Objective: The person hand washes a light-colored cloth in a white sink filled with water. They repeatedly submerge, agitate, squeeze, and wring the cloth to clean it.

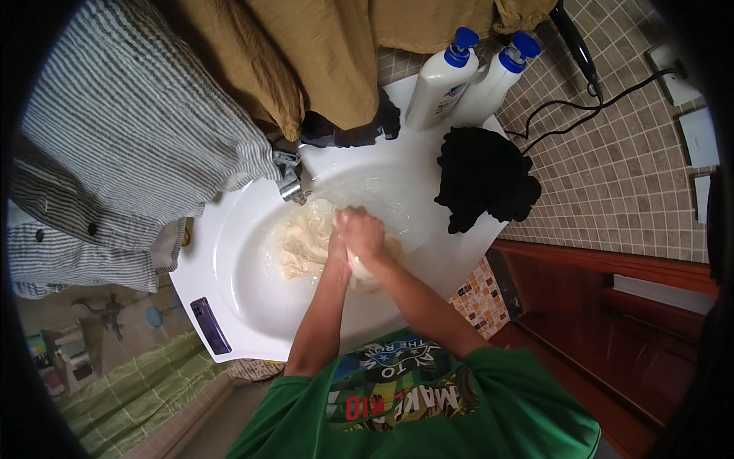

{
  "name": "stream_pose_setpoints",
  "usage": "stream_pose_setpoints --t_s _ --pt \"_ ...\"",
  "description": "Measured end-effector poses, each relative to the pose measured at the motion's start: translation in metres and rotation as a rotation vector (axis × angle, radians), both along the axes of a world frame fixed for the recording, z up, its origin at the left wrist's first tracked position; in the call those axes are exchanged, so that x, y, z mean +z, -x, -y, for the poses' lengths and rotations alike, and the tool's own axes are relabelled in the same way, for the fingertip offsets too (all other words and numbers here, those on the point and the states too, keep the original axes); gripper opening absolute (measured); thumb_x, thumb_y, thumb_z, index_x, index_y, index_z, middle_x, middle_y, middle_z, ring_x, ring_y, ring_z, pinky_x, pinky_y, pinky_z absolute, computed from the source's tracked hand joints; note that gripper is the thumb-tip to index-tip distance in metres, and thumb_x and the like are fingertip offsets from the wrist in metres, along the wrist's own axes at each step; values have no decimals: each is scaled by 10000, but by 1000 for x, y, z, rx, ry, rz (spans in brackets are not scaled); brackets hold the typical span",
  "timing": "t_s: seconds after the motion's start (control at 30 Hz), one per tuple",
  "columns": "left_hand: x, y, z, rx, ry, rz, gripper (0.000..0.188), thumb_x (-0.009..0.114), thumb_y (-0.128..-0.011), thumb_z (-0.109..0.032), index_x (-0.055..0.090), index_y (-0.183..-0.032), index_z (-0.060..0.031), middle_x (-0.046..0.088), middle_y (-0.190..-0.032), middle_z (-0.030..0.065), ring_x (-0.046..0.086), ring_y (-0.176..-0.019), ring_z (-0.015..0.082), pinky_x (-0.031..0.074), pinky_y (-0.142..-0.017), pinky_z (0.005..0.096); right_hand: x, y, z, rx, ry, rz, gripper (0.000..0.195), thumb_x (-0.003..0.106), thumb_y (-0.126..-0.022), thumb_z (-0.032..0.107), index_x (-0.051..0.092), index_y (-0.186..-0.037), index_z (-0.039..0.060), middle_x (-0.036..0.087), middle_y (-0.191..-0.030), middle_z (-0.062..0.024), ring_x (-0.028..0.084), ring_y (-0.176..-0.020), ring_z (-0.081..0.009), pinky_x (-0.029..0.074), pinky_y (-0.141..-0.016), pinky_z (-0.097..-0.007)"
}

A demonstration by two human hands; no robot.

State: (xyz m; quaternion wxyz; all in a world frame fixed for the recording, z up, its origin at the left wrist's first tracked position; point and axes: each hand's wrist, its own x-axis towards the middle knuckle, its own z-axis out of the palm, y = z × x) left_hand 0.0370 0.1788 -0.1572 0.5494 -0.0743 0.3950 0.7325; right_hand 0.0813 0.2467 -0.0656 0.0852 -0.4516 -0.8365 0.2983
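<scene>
A wet cream-coloured cloth (303,248) lies bunched in the white washbasin (252,321), with suds and water around it. My left hand (337,245) and my right hand (363,232) are pressed together over the middle of the basin, gripping part of this cloth between them. The right hand partly covers the left, and the fingers are slightly blurred. Some of the cloth also shows beneath my wrists. Just beyond the hands, to the left, a chrome faucet (291,186) points into the basin.
Two white pump bottles (438,86) with blue tops stand at the back, near a black cloth heap (487,178) on the right rim. A purple smartphone (211,326) lies on the left rim. Striped fabric (155,126) and tan fabric (338,57) hang by the faucet.
</scene>
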Motion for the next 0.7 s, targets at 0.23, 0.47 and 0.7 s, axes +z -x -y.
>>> stream_pose_setpoints --t_s 0.23,0.47,0.7 --pt "89 40 10 8 332 -308 320 586 -842 -85 476 -1140 -118 593 -1025 96 595 -885 176 510 -709 270 -49 -52 -61 -453 -112 -1 403 531 -881 435 593 -1095 99 556 -1158 -137 555 -1022 -333 476 -794 -471" --pt "-41 62 33 -506 243 -882 417 570 -827 4 535 -1223 -121 571 -878 -2 515 -719 59 445 -585 215 -40 -57 -31 280 -22 142 525 692 -747 394 546 -1211 197 425 -1277 -111 450 -1124 -330 439 -842 -524" --pt "-94 81 49 -249 454 -1106 379 531 -885 -79 536 -1263 -59 616 -1082 33 571 -939 116 480 -808 280 -83 -34 -15 236 -199 244 629 757 -659 378 552 -1211 157 479 -1244 -122 455 -1144 -326 354 -971 -514"
